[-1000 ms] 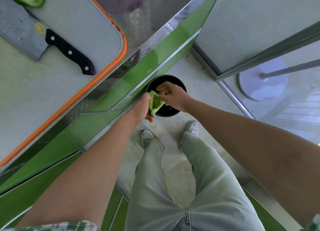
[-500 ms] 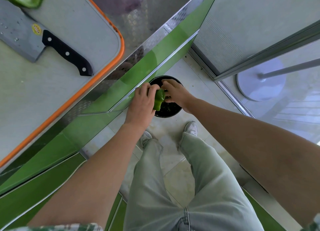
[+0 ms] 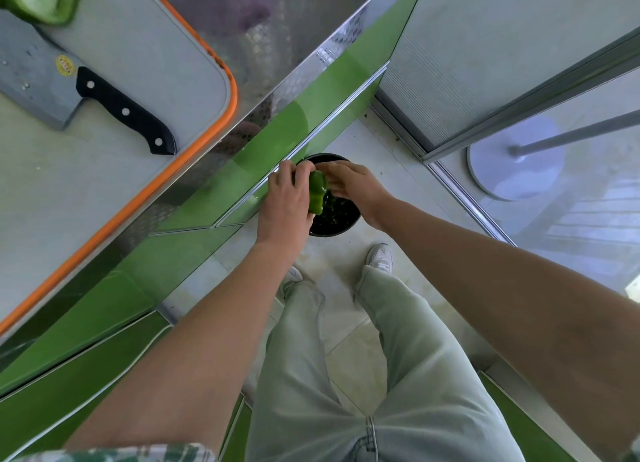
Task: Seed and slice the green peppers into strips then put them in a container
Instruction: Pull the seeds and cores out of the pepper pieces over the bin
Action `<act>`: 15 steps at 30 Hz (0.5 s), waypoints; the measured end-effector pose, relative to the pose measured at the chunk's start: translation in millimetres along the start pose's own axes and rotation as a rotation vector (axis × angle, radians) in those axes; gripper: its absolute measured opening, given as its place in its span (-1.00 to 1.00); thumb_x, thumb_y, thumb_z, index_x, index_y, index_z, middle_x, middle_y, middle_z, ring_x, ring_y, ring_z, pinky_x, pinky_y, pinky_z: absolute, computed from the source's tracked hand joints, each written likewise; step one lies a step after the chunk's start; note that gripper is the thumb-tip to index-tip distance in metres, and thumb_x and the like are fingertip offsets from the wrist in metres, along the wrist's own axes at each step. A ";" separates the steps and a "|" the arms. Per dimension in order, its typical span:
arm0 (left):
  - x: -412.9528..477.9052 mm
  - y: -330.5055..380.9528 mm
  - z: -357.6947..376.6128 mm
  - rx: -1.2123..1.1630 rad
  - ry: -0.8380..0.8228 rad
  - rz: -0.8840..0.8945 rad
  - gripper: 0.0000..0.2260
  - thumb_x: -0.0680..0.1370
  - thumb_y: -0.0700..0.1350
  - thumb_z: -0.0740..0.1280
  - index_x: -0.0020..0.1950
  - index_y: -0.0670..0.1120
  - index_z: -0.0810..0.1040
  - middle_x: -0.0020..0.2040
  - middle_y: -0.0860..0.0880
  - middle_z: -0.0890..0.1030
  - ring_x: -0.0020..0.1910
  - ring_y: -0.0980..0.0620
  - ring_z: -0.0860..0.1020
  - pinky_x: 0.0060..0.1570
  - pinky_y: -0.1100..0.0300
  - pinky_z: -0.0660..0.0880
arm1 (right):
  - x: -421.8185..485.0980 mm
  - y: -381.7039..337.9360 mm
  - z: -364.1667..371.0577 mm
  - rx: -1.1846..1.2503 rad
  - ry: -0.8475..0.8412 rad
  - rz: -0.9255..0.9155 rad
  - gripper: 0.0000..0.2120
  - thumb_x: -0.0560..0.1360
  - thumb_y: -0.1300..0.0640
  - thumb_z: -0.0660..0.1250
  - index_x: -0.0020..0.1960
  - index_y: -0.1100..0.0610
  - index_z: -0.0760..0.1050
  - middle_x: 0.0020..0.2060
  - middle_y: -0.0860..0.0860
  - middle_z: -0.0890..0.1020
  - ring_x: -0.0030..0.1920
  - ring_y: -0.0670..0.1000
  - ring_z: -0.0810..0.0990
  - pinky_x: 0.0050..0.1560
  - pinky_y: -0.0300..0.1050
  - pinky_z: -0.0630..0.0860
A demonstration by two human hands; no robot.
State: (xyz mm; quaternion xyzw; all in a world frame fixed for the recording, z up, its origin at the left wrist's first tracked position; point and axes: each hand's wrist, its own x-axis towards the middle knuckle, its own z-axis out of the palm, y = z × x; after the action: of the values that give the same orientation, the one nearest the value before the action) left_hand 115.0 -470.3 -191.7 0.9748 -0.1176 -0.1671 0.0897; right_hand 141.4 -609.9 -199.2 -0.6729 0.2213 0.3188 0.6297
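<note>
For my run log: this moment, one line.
step: seeding | left hand: holds pepper piece | right hand: pinches it | below: black bin | cleaver: on cutting board

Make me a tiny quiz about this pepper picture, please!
1. True or false: the cleaver lies on the cutting board.
2. The left hand and right hand hold the pepper piece over what? A: black bin on the floor. B: sink. C: frying pan.
3. Fill in: the cutting board's rim is ___.
Key: 1 true; 2 A; 3 orange.
</note>
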 end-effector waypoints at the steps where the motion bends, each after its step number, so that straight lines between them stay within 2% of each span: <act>1: -0.6 1.0 -1.4 -0.014 0.003 -0.003 -0.36 0.41 -0.11 0.53 0.36 -0.09 0.24 0.29 -0.16 0.34 0.17 -0.09 0.42 0.22 0.12 0.41 | -0.2 0.3 -0.7 0.000 -0.007 -0.005 -0.74 0.63 0.11 0.13 0.18 0.09 0.55 0.02 -0.02 0.62 0.06 -0.07 0.56 0.33 0.02 0.41; 7: -2.8 1.7 -4.9 -0.042 0.022 0.000 -0.38 0.40 -0.14 0.54 0.33 -0.12 0.27 0.28 -0.17 0.34 0.21 -0.11 0.41 0.28 0.09 0.39 | -3.9 -5.7 -1.8 -0.062 -0.046 -0.021 -0.73 0.62 0.07 0.15 0.22 0.09 0.55 0.09 0.00 0.61 0.14 -0.03 0.55 0.35 0.02 0.38; 12: -3.0 0.1 -3.5 -0.092 0.029 -0.015 -0.37 0.39 -0.16 0.54 0.33 -0.12 0.27 0.29 -0.17 0.34 0.23 -0.11 0.42 0.30 0.08 0.39 | -7.9 -9.9 0.4 -0.063 -0.048 -0.042 -0.70 0.65 0.09 0.11 0.27 0.14 0.50 0.09 0.03 0.60 0.09 -0.03 0.56 0.27 -0.06 0.44; 15: -2.9 -0.8 -3.4 -0.137 0.043 -0.025 -0.36 0.37 -0.17 0.55 0.33 -0.14 0.28 0.28 -0.19 0.36 0.22 -0.13 0.44 0.29 0.05 0.41 | -10.5 -11.7 0.7 -0.114 -0.030 -0.051 -0.69 0.64 0.08 0.11 0.30 0.10 0.49 0.17 0.03 0.58 0.17 0.00 0.53 0.32 -0.02 0.41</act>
State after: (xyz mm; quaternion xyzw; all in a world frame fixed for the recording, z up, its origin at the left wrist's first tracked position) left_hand 113.7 -468.3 -187.9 0.9711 -0.0915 -0.1549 0.1567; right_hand 142.1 -609.0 -183.5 -0.7082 0.1761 0.3249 0.6016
